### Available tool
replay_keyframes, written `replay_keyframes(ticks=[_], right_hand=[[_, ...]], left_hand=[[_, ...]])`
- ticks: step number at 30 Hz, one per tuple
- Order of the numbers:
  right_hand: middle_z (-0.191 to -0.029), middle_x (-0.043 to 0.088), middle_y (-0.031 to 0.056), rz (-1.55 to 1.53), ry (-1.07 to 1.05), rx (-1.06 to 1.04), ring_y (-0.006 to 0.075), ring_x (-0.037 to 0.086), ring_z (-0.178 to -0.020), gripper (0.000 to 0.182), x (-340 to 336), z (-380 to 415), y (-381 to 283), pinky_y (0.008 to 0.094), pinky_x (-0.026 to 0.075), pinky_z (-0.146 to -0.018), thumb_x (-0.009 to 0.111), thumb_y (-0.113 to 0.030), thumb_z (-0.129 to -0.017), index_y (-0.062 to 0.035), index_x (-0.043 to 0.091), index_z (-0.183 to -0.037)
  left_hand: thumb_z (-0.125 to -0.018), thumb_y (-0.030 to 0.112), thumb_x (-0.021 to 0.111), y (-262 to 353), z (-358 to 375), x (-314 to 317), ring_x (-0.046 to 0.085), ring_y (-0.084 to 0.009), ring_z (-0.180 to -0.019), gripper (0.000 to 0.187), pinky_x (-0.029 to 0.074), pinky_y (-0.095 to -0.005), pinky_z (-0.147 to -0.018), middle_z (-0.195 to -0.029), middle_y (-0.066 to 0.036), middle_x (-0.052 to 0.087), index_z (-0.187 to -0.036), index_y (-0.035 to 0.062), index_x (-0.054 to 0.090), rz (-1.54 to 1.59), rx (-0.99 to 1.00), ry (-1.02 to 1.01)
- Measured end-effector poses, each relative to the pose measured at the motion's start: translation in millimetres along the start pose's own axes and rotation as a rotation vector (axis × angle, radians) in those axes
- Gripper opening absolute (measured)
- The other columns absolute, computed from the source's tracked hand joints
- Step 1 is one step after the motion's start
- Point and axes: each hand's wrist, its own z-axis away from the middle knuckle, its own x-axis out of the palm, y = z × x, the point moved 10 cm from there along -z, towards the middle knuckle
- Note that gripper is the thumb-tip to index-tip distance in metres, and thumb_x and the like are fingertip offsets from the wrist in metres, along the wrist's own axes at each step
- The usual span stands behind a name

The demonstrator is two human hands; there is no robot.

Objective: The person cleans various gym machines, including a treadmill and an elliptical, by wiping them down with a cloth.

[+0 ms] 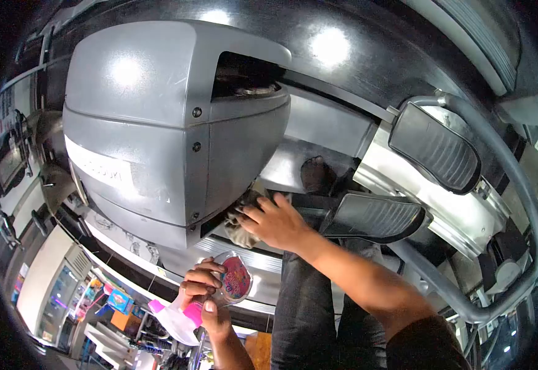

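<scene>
My right hand [275, 222] is pressed on a crumpled, mottled cloth [242, 235] at the lower corner of a large grey machine housing [139, 135]. Its fingers are bent over the fabric, and part of the cloth is hidden beneath them. Below and to the left, my left hand [204, 293] is wrapped around a spray bottle [236, 279]. The bottle has a clear body, a pink label and a white and pink trigger head, and it is tilted on its side. It is apart from the housing.
Two black ribbed foot pedals [377, 217] lie right of the housing, beside a curved grey tube frame [528, 203]. A bare foot [317, 174] shows between housing and pedals. My dark-trousered legs [306, 308] are below. Shelves with colourful goods [119, 300] appear at lower left.
</scene>
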Motion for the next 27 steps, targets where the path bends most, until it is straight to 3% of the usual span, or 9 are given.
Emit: replay_keyframes(ticks=[2, 5, 8, 11, 12, 16, 19, 23, 27], right_hand=[[-0.118, 0.062, -0.0033, 0.197, -0.092, -0.004, 0.0202, 0.058, -0.106, 0.03, 20.5, 34.7, 4.1, 0.041, 0.039, -0.088, 0.056, -0.022, -0.09, -0.02, 0.069, -0.116], [-0.113, 0.063, -0.0017, 0.092, -0.105, 0.122, 0.0192, 0.058, -0.105, 0.037, -17.6, 76.3, 32.4, 0.0384, 0.037, -0.088, 0.064, -0.021, -0.083, -0.0193, 0.069, -0.119], [-0.123, 0.061, 0.0042, 0.09, -0.473, 0.39, 0.0206, 0.054, -0.112, 0.035, -24.7, 107.2, 52.0, 0.0407, 0.036, -0.094, 0.057, -0.021, -0.086, -0.0185, 0.068, -0.118], [-0.122, 0.061, 0.0062, -0.048, -0.254, 0.334, 0.0229, 0.054, -0.112, 0.041, -60.3, 88.3, 26.3, 0.0405, 0.039, -0.092, 0.058, -0.02, -0.084, -0.0165, 0.065, -0.125], [-0.122, 0.058, 0.0058, -0.086, -0.114, 0.209, 0.0252, 0.055, -0.105, 0.073, -61.3, 76.6, 12.0, 0.0398, 0.041, -0.09, 0.082, -0.02, -0.063, -0.0135, 0.061, -0.132], [-0.112, 0.058, -0.0005, -0.132, 0.182, -0.004, 0.0197, 0.051, -0.097, 0.049, -60.5, 6.0, -21.2, 0.0374, 0.044, -0.084, 0.061, -0.02, -0.082, -0.0214, 0.061, -0.131], [-0.113, 0.058, -0.0025, -0.071, -0.023, 0.037, 0.0182, 0.052, -0.099, 0.046, -35.9, -3.8, -4.7, 0.0403, 0.042, -0.083, 0.061, -0.02, -0.082, -0.0221, 0.062, -0.128], [-0.103, 0.059, -0.0067, 0.142, -0.031, 0.082, 0.0146, 0.055, -0.092, 0.043, -38.0, 47.3, 14.3, 0.0384, 0.037, -0.081, 0.065, -0.022, -0.082, -0.0264, 0.065, -0.124], [-0.108, 0.061, -0.0044, 0.177, -0.049, 0.155, 0.0151, 0.059, -0.092, 0.043, -51.0, 103.8, 38.8, 0.0389, 0.037, -0.082, 0.056, -0.019, -0.087, -0.0266, 0.064, -0.129]], left_hand=[[-0.086, 0.044, 0.068, 5.0, -2.1, 0.3, 0.062, -0.0331, -0.088, 0.043, 0.04, -0.056, -0.1, -0.081, -0.009, 0.053, -0.082, 0.0084, 0.045, -0.004, 0.003, -0.007], [-0.086, 0.044, 0.069, 3.9, -2.7, -7.7, 0.062, -0.0331, -0.088, 0.042, 0.04, -0.0558, -0.1, -0.081, -0.009, 0.053, -0.083, 0.0082, 0.046, 0.032, 0.019, -0.037], [-0.085, 0.038, 0.067, 7.8, -1.2, -11.0, 0.06, -0.0335, -0.088, 0.037, 0.038, -0.0546, -0.101, -0.08, -0.009, 0.051, -0.082, 0.0079, 0.046, 0.059, 0.021, -0.026], [-0.084, 0.037, 0.066, 5.3, 1.9, -12.4, 0.059, -0.0335, -0.088, 0.035, 0.037, -0.0541, -0.102, -0.079, -0.009, 0.049, -0.081, 0.0079, 0.046, 0.064, 0.021, -0.035], [-0.084, 0.036, 0.066, 2.7, 2.3, -12.7, 0.059, -0.0334, -0.087, 0.035, 0.037, -0.054, -0.102, -0.078, -0.009, 0.049, -0.081, 0.0079, 0.046, 0.06, 0.02, -0.041], [-0.084, 0.038, 0.067, 6.5, 6.0, -8.8, 0.058, -0.0325, -0.087, 0.037, 0.037, -0.054, -0.102, -0.08, -0.009, 0.049, -0.081, 0.0075, 0.046, 0.031, 0.035, -0.045], [-0.084, 0.043, 0.069, 19.4, -0.2, -6.7, 0.061, -0.0311, -0.085, 0.04, 0.04, -0.0555, -0.1, -0.079, -0.007, 0.053, -0.082, 0.0091, 0.048, 0.008, 0.033, -0.02], [-0.084, 0.038, 0.068, 31.7, -7.9, -9.8, 0.06, -0.0319, -0.086, 0.037, 0.04, -0.0546, -0.1, -0.08, -0.009, 0.052, -0.083, 0.0081, 0.047, 0.031, 0.078, -0.041], [-0.084, 0.03, 0.064, 41.8, -13.6, -6.8, 0.057, -0.0326, -0.087, 0.032, 0.039, -0.0548, -0.1, -0.081, -0.011, 0.049, -0.082, 0.0059, 0.044, 0.075, 0.11, -0.055]])
